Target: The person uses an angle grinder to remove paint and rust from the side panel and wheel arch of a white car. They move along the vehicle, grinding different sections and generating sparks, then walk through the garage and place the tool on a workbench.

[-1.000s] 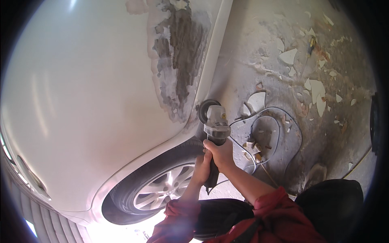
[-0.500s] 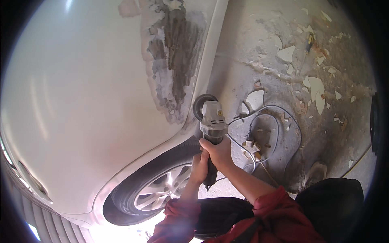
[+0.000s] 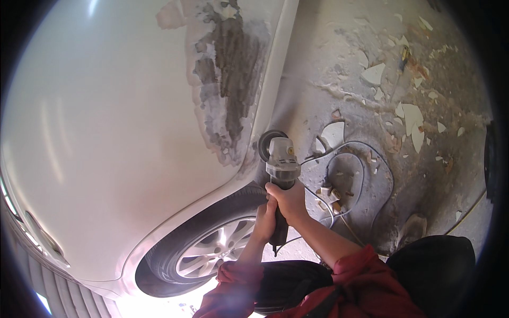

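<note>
Hands wrapped tight round one grey grinder (image 3: 281, 175): right hand (image 3: 289, 200) up near the head, left hand (image 3: 264, 220) lower down on the black handle. Grinder disc pressed on the edge of the white car body (image 3: 106, 132), just below the big scraped patch (image 3: 230, 79) and right above the wheel (image 3: 207, 252). Thin cable (image 3: 366, 164) looped on the dusty grey floor (image 3: 328, 63) beside bits of peeled paint (image 3: 411, 119), red sleeves (image 3: 366, 283) at the bottom.
</note>
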`<state>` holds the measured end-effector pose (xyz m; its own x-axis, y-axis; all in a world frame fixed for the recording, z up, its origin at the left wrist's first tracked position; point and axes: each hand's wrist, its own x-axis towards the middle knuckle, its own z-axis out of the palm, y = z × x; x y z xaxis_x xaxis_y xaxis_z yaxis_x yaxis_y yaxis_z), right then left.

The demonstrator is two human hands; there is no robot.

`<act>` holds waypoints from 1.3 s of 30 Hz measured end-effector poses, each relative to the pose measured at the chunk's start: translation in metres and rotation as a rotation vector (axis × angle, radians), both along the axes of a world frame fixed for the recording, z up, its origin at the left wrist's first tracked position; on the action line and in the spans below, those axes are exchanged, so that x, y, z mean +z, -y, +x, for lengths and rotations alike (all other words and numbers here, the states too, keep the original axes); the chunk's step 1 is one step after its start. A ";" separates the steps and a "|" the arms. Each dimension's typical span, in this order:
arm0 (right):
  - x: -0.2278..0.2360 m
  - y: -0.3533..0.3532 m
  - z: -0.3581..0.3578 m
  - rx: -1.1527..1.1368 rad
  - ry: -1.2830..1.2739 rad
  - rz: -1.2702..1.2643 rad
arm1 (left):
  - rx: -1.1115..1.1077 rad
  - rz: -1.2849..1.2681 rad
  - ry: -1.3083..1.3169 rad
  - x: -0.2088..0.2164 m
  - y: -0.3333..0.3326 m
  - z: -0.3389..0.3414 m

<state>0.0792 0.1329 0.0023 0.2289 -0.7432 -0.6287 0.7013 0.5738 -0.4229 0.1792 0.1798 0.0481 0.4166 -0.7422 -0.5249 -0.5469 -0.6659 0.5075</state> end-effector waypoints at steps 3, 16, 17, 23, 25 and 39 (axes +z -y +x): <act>0.002 0.000 -0.001 -0.002 0.048 -0.087 | -0.013 -0.001 -0.025 -0.002 0.001 -0.001; 0.003 0.000 -0.002 -0.007 0.041 -0.126 | 0.035 0.060 0.022 0.003 0.002 -0.003; 0.003 -0.001 -0.002 -0.005 -0.004 -0.094 | -0.024 0.009 -0.044 0.003 0.001 -0.003; 0.003 -0.003 0.000 -0.012 -0.027 -0.067 | -0.008 0.008 -0.039 0.000 -0.005 -0.002; 0.003 -0.004 0.000 -0.008 0.020 -0.115 | 0.033 0.012 -0.014 0.000 -0.006 0.000; 0.003 -0.005 0.003 -0.009 0.003 -0.061 | -0.034 -0.015 -0.029 0.003 -0.006 0.002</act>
